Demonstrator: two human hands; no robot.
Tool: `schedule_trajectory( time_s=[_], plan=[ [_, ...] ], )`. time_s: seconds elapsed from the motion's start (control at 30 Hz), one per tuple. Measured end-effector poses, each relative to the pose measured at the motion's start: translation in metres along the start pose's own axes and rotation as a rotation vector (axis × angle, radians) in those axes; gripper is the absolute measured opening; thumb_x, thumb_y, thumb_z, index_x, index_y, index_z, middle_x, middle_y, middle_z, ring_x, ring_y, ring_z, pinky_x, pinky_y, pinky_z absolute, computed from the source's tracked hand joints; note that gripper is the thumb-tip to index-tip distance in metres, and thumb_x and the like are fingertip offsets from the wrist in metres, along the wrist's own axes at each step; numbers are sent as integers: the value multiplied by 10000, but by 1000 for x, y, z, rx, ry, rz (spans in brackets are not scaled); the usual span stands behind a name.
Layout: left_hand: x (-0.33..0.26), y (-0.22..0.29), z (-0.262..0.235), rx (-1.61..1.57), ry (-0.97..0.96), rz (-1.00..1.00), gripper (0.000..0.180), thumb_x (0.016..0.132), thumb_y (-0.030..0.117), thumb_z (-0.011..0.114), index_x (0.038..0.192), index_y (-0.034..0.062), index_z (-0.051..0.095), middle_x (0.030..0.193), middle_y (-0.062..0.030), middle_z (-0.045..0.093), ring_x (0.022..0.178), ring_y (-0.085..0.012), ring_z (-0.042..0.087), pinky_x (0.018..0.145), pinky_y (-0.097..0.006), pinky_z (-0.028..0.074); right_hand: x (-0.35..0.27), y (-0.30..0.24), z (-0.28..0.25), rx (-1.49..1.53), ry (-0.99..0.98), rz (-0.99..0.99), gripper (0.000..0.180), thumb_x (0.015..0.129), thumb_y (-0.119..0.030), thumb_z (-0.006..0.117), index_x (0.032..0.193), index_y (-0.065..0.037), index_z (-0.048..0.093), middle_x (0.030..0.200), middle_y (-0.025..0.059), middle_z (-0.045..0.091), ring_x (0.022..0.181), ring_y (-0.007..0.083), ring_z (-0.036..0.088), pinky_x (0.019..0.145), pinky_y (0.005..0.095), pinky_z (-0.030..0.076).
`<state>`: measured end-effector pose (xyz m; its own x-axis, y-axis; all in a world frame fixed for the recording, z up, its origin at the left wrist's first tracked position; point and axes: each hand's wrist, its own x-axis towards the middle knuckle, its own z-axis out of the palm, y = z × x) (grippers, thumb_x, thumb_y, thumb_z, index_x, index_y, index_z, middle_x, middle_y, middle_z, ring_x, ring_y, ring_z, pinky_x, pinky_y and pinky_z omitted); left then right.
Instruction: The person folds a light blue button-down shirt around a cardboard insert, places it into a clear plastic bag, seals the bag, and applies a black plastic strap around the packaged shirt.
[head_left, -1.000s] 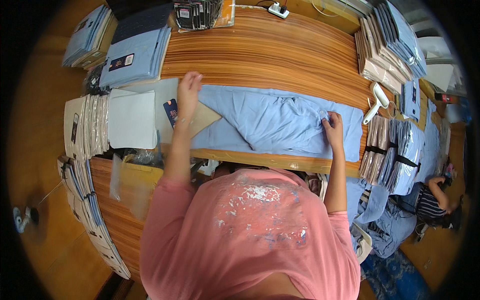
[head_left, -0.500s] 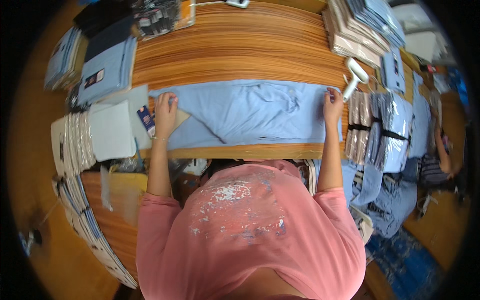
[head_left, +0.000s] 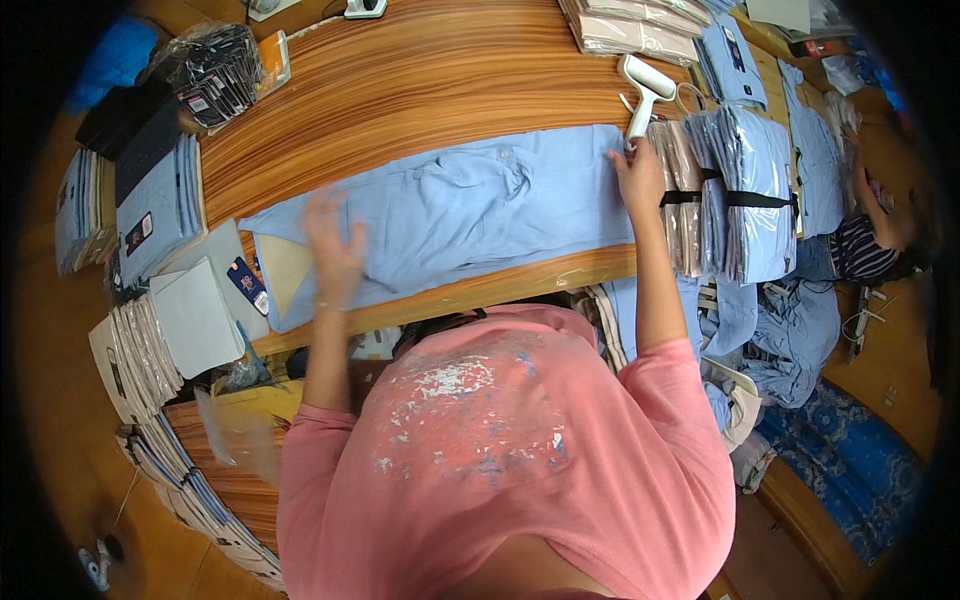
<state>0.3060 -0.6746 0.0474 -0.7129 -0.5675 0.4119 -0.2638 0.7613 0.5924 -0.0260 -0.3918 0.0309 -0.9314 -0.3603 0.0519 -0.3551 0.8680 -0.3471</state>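
A light blue garment (head_left: 430,205), seemingly a folded shirt, lies lengthwise along the table's near edge, creased and bunched in the middle. Beige card or lining (head_left: 283,270) shows at its left end. My left hand (head_left: 335,245), blurred by motion, is over the garment's left part with fingers spread and nothing visible in them. At the garment's right end, my right hand (head_left: 641,180) has thumb and fingers around the handle end of a white lint roller (head_left: 648,85). The roller rests on the table, its head pointing away from me.
Packed blue garments (head_left: 755,190) with a black band stand on the right, with beige packs (head_left: 610,30) farther back. On the left are blue shirts (head_left: 155,225), white sheets (head_left: 200,320), a dark tag (head_left: 248,284) and a bag of black items (head_left: 208,80). Another person (head_left: 865,225) is at far right.
My right hand has left the garment's right edge and reached the lint roller's handle. The left hand has lifted off the left end and moved inward over the cloth. The view has turned.
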Motion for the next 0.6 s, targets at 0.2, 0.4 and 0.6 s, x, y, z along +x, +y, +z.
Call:
schedule_trajectory(
  time_s=[0.2, 0.4, 0.6],
  plan=[
    [-4, 107, 125, -9, -376, 179, 527, 869, 233, 545, 1327, 23, 389, 1386, -162, 368, 1294, -312, 331, 1043, -493, 265, -48, 25, 5, -7, -123, 45, 577, 679, -325, 751, 1102, 0, 533, 1022, 218, 614, 958, 342, 591, 792, 432, 463],
    [-14, 103, 154, 77, -417, 151, 489, 911, 194, 470, 1347, 7, 352, 1411, -145, 346, 1322, -282, 299, 1053, -501, 248, -28, 67, 13, 481, -507, 147, 471, 709, -178, 714, 1106, 25, 564, 1000, 194, 641, 892, 309, 634, 788, 365, 494],
    [-20, 95, 151, 65, -423, 121, 434, 917, 218, 461, 1302, 21, 428, 1382, -123, 399, 1303, -270, 335, 1051, -466, 273, -28, 65, 0, 1365, -771, 421, 483, 762, -19, 610, 1213, 45, 450, 1106, 159, 585, 970, 247, 601, 858, 353, 491]
  ],
)
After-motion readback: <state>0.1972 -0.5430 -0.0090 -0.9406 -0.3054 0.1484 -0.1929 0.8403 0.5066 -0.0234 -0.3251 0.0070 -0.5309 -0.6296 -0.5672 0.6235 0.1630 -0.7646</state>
